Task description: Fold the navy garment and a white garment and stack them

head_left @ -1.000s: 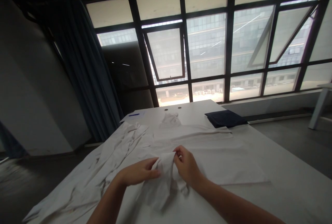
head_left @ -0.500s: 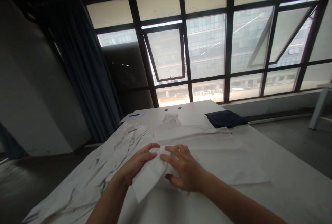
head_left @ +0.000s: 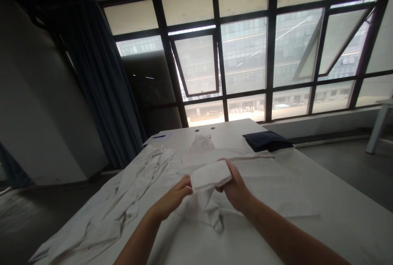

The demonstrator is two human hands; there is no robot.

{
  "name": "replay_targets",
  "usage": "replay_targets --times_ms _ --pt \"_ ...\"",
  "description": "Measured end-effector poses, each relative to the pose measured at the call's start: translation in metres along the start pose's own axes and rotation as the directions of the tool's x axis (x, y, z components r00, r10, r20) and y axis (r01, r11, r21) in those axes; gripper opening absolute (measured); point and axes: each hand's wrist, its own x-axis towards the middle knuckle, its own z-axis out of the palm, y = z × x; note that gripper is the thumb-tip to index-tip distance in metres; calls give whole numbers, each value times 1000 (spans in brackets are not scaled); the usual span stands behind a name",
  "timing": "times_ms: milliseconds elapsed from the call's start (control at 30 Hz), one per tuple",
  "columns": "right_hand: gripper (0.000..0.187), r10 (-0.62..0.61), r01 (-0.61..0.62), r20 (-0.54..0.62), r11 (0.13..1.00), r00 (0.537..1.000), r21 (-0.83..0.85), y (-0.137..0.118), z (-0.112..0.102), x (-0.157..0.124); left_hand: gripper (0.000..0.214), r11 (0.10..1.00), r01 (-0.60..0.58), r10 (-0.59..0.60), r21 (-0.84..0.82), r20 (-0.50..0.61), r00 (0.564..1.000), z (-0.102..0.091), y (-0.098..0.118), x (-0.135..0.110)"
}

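A small white cloth (head_left: 209, 175) is lifted off the white table (head_left: 337, 224), partly folded, with loose ends hanging down below it. My left hand (head_left: 173, 199) pinches its left edge. My right hand (head_left: 235, 189) grips its right side, fingers curled round the fabric. Both hands are raised a little above a larger flat white sheet (head_left: 276, 191) spread on the table.
A long crumpled white garment (head_left: 123, 207) lies along the table's left side. A folded dark blue cloth (head_left: 267, 140) sits at the far right corner. A smaller white piece (head_left: 201, 142) and a blue pen (head_left: 159, 136) lie at the far end, before a large window.
The hands were pressing the white cloth flat on the table half a second ago. Now both have lifted it and moved it further away, with part of it hanging down.
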Motion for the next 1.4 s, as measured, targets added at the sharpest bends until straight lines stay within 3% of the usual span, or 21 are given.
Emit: replay_targets --times_ms 100,200,267,333,400,433,467,533,633,700,833,933,1067,1167,1267,1333,1400 --pt "25 252 -216 -106 939 962 269 6 -10 15 31 990 -121 118 76 44 992 11 0 3" --pt "32 377 -293 -190 886 907 358 19 -28 31 30 973 -217 213 80 55 975 31 -3 7" --pt "31 413 -312 -248 879 876 361 31 -41 37 26 947 -263 277 185 -53 959 44 -10 12" --pt "27 449 -342 -282 870 848 356 42 -49 37 26 906 -239 337 350 -251 908 53 -21 17" --pt "27 485 -390 -262 856 834 340 50 -49 31 30 880 -144 351 453 -414 840 57 -32 22" --pt "28 509 -425 -233 843 829 330 53 -46 26 31 883 -103 327 459 -443 835 58 -36 24" --pt "29 538 -472 -180 826 823 308 55 -41 21 32 894 -84 293 439 -433 852 58 -39 25" --pt "33 585 -567 -33 797 810 206 57 -30 12 32 920 -127 251 370 -311 916 59 -40 25" --pt "38 522 -526 91 850 848 30 59 -18 4 33 911 -269 303 313 -64 951 64 -34 21" --pt "30 437 -437 30 899 899 -3 62 -19 5 32 906 -297 308 301 9 951 69 -30 18" --pt "23 451 -450 -94 892 887 38 67 -33 14 26 954 -183 206 236 -80 975 67 -33 17" --pt "30 428 -418 -108 902 897 105 62 -42 22 30 925 -183 248 332 -165 955 60 -39 19" --pt "37 290 -242 -181 938 940 247 44 -52 39 40 820 -182 308 542 -151 940 57 -46 18" --pt "37 167 -91 -228 946 959 312 35 -75 56 22 747 -179 348 640 -147 926 57 -52 20" --pt "35 93 -61 -384 994 919 95 38 -113 71 25 697 -145 394 703 -206 896 46 -68 25" --pt "36 57 -165 -509 971 859 -171 47 -140 74 39 675 -79 358 734 -231 905 32 -84 30" --pt "40 33 -285 -589 896 807 -341 60 -163 70 48 651 26 265 758 -259 929 18 -101 33"
